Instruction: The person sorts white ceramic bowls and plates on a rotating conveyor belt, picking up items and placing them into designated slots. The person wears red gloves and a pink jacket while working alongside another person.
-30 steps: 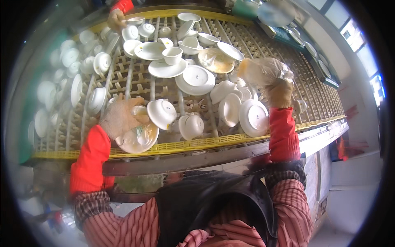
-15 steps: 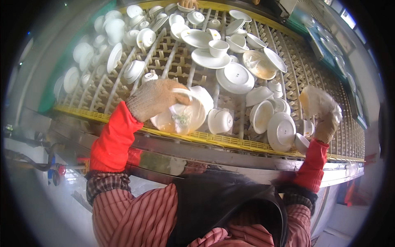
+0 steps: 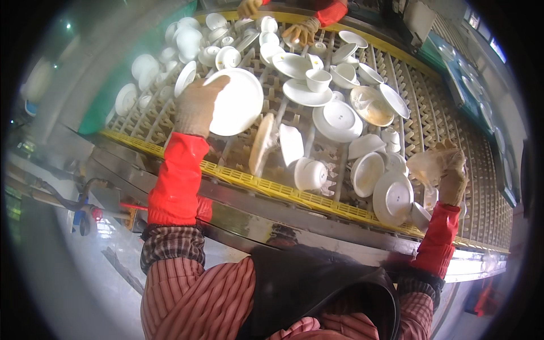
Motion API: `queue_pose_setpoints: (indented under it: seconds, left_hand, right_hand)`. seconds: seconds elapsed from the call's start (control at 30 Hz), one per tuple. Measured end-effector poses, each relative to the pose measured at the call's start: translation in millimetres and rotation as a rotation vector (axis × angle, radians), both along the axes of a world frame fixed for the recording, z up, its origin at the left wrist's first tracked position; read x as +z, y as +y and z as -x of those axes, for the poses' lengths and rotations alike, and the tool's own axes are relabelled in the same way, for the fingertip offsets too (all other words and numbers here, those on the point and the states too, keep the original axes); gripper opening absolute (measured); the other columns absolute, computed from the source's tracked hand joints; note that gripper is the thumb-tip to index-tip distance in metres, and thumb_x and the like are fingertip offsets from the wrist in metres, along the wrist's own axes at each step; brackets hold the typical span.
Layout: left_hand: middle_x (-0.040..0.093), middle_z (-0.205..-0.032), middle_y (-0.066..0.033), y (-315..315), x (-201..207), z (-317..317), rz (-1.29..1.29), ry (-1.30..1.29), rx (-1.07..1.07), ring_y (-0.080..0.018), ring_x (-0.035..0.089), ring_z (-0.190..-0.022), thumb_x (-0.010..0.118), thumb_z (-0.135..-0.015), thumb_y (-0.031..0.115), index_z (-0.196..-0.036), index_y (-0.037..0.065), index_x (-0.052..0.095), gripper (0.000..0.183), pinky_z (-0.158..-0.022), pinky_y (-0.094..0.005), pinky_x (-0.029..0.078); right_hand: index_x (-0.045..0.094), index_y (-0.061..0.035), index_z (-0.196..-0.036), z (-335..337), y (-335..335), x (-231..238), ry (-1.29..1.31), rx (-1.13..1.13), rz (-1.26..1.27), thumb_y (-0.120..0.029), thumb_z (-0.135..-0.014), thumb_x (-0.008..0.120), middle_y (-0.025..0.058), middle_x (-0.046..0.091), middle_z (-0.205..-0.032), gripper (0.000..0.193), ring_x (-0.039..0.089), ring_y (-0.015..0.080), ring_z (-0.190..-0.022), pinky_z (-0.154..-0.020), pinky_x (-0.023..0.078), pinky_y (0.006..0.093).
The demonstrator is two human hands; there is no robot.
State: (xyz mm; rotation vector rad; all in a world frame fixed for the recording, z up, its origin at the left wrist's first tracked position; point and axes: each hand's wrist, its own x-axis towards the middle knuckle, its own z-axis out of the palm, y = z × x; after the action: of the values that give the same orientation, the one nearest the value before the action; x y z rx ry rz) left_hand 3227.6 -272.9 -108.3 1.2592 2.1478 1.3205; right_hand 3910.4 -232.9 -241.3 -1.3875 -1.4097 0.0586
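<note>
My left hand [image 3: 192, 107], in a tan glove, grips the rim of a round white plate [image 3: 239, 102] over the conveyor's left part. Just right of that plate, a stained dish [image 3: 262, 143] and a white bowl [image 3: 290, 144] stand tilted on their edges. A round white bowl [image 3: 310, 173] sits close by. At the right, my gloved right hand [image 3: 455, 180] is closed on crumpled clear plastic film [image 3: 432, 163]. Beside it are an oval white plate [image 3: 392, 197] and a small white bowl [image 3: 420, 216], partly hidden.
The slatted conveyor [image 3: 428, 127] has a yellow edge strip [image 3: 294, 195]. White dishes crowd its far left; a stained bowl [image 3: 371, 106] lies among plates further right. Across the belt, another person's gloved hand [image 3: 303, 31] reaches in. A green rack [image 3: 462, 88] holds plates.
My left hand has left the soiled dish, which now stands on edge, and holds a white plate farther away. My right hand keeps the film. The other person's hands have come further into view.
</note>
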Motion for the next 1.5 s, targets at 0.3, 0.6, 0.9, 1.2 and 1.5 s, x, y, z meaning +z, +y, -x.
queue_pose_setpoints:
  seconds: [0.3,0.6,0.9,1.2,1.5]
  left_hand:
    - [0.082,-0.120,-0.0211,-20,-5,149,0.212,0.650,0.425,-0.0433,0.076,-0.116,0.066,-0.107,0.053,-0.128,0.009,0.082,0.052,-0.099,-0.0534,0.058]
    - [0.067,-0.152,-0.0302,12,-42,130,0.096,1.035,0.330,-0.0448,0.065,-0.140,0.078,-0.098,0.059,-0.154,0.002,0.065,0.081,-0.118,-0.0536,0.050]
    - [0.059,-0.158,-0.0240,-8,-47,-136,-0.129,-0.275,-0.951,-0.0282,0.059,-0.145,0.081,-0.098,0.069,-0.166,-0.007,0.046,0.108,-0.120,-0.0364,0.048]
    - [0.078,-0.127,-0.0195,-20,-58,-194,-0.090,0.283,-0.700,-0.0358,0.077,-0.113,0.070,-0.110,0.031,-0.136,0.009,0.077,0.035,-0.098,-0.0413,0.061]
    - [0.082,-0.126,-0.0143,-36,-19,-251,-0.855,0.736,-0.517,-0.0383,0.078,-0.111,0.070,-0.084,0.006,-0.133,0.010,0.080,0.050,-0.106,-0.0510,0.057]
  right_hand:
    - [0.058,0.0007,-0.157,-74,-9,-12,-0.289,0.040,0.337,-0.031,-0.116,0.058,0.0147,0.078,-0.136,0.052,0.075,0.0301,-0.121,-0.107,0.059,0.0420]
    - [0.070,-0.0129,-0.146,-76,-1,-25,-1.257,-0.613,0.107,-0.035,-0.107,0.061,0.0137,0.076,-0.137,0.046,0.074,0.0375,-0.122,-0.102,0.060,0.0585]
    - [0.073,-0.0143,-0.127,198,8,89,-0.633,0.117,-0.333,-0.034,-0.083,0.086,0.0089,0.075,-0.115,0.050,0.075,0.0358,-0.115,-0.095,0.062,0.0479]
    - [0.069,0.0012,-0.138,244,-8,71,-0.546,0.466,-0.140,-0.023,-0.105,0.068,0.0197,0.077,-0.128,0.041,0.075,0.0410,-0.123,-0.106,0.063,0.0499]
    - [0.081,-0.0060,-0.120,192,14,13,-0.494,0.407,-0.206,-0.005,-0.096,0.077,0.0148,0.081,-0.113,0.025,0.077,0.0354,-0.110,-0.099,0.060,0.0481]
